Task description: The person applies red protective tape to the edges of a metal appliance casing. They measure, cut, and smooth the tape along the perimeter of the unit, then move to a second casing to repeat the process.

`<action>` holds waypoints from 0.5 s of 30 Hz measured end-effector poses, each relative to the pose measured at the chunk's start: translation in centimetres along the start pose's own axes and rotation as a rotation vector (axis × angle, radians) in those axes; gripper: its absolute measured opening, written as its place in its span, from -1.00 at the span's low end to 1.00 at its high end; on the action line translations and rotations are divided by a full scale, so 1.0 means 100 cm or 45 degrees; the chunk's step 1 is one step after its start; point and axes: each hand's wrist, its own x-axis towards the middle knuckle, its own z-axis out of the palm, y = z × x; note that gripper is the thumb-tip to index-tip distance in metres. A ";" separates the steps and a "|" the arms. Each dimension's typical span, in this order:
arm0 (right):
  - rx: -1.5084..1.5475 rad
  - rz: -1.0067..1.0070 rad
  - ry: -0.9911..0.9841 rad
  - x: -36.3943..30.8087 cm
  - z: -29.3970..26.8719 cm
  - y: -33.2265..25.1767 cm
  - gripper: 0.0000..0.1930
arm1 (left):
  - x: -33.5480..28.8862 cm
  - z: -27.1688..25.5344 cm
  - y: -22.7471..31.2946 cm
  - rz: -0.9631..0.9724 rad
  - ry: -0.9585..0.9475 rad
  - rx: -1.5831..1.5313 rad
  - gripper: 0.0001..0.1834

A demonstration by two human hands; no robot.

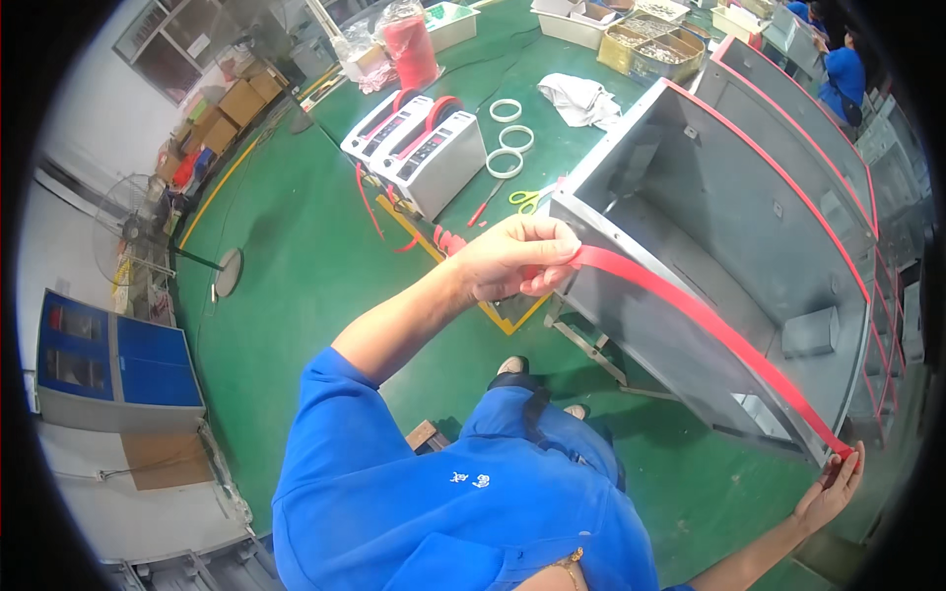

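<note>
A long strip of red tape stretches along the near edge of a grey metal cabinet panel. My left hand pinches one end of the tape at the panel's near-left corner. My right hand holds the other end at the panel's lower right corner, fingers pressing the tape against the metal. The other edges of the panel carry red tape too.
Two white tape dispensers with red rolls stand on the green table, beside white tape rings, yellow scissors and a white cloth. Bins of parts lie farther back. A person in blue works at the far right.
</note>
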 end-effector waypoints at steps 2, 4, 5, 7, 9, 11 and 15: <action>0.002 0.001 0.031 -0.010 0.015 -0.007 -0.71 | -0.002 -0.004 0.001 -0.008 -0.025 -0.066 -0.83; 0.006 -0.014 0.003 -0.023 0.031 -0.014 -0.71 | -0.002 -0.009 0.003 -0.007 -0.024 -0.110 -0.83; 0.010 -0.029 -0.043 -0.029 0.039 -0.017 -0.72 | -0.003 -0.013 0.003 -0.010 -0.024 -0.132 -0.83; -0.074 -0.096 -0.166 -0.043 0.054 -0.021 -0.74 | -0.005 -0.020 0.006 -0.028 -0.003 -0.097 -0.82; -0.249 -0.202 -0.322 -0.061 0.069 -0.020 -0.75 | -0.009 -0.024 0.009 -0.055 0.049 0.001 -0.81; -0.441 -0.207 -0.524 -0.085 0.085 -0.024 -0.80 | -0.011 -0.023 0.015 -0.097 0.121 0.164 -0.81; -0.802 -0.178 -0.927 -0.123 0.132 -0.006 -0.90 | -0.015 -0.017 0.016 -0.134 0.124 0.507 -0.79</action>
